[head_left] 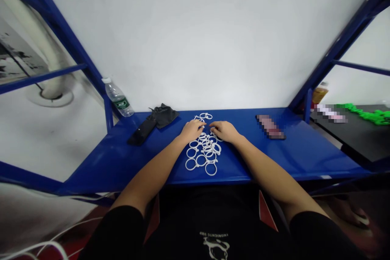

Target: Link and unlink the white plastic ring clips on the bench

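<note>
Many white plastic rings (pixel 211 168), each with a small knob on its rim, lie in a loose overlapping pile on the blue table (pixel 237 166). At the far end of the pile, my left hand (pixel 191 131) is closed, fingers bent inward around a white ring that is mostly covered. Facing it, my right hand (pixel 226 131) pinches a bit of white ring between thumb and fingers. A small gap separates my two hands. Beyond them lie a few more rings near the wall.
To the left are a black phone (pixel 141 131), a crumpled black pouch (pixel 164 115) and a clear water bottle (pixel 119 98) by the frame post. A blurred-out phone-shaped object (pixel 270 126) lies at right. Farther right, a black table (pixel 347 134) bears green items (pixel 371 115).
</note>
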The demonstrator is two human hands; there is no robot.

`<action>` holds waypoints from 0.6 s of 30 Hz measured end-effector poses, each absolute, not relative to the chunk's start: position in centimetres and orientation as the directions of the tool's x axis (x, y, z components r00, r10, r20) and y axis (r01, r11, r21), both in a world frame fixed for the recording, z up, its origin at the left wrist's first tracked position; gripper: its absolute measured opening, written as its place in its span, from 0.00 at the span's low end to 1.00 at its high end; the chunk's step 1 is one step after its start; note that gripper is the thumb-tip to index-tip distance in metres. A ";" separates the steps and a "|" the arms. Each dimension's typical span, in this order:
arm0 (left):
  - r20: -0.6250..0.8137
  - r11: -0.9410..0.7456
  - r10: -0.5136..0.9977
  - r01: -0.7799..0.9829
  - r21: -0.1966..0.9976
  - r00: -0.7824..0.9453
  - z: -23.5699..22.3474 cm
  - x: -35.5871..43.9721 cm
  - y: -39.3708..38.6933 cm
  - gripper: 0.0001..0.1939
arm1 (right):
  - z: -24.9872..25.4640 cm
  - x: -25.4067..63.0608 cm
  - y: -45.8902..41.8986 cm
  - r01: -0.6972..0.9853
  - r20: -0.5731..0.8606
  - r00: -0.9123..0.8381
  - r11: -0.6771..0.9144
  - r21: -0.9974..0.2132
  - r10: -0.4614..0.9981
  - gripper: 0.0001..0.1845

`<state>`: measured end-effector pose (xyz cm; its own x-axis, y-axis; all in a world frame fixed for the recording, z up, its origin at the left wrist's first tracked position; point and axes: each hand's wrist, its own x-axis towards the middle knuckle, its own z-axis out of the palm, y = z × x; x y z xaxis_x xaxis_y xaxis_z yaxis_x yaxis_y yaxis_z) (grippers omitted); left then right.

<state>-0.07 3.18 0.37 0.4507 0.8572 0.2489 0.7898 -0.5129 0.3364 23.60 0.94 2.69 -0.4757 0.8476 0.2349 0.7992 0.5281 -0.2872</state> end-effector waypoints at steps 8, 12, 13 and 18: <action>0.256 -0.508 0.861 0.777 0.371 0.440 -0.6 -0.2 4.3 0.21 | 2.3 22.6 1.0 0.729 0.345 -0.445 0.558 -0.397 0.826 0.14; 0.315 -0.481 0.877 0.679 0.555 0.363 -1.5 -0.2 5.1 0.28 | 3.2 21.9 1.1 0.732 0.322 -0.442 0.545 -0.409 0.837 0.14; 0.334 -0.467 0.884 0.639 0.611 0.326 -1.7 -0.2 5.3 0.28 | 3.5 21.8 1.3 0.740 0.312 -0.450 0.545 -0.394 0.837 0.14; 0.364 -0.365 0.926 0.491 0.791 0.102 -2.0 -1.2 6.0 0.15 | 4.4 20.8 2.9 0.822 0.190 -0.473 0.508 -0.256 0.860 0.21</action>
<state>-1.23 6.02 -1.97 0.1018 0.9257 0.3644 0.4911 -0.3653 0.7908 20.81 2.90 4.41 -0.4730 0.8604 0.1896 0.8222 0.5084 -0.2559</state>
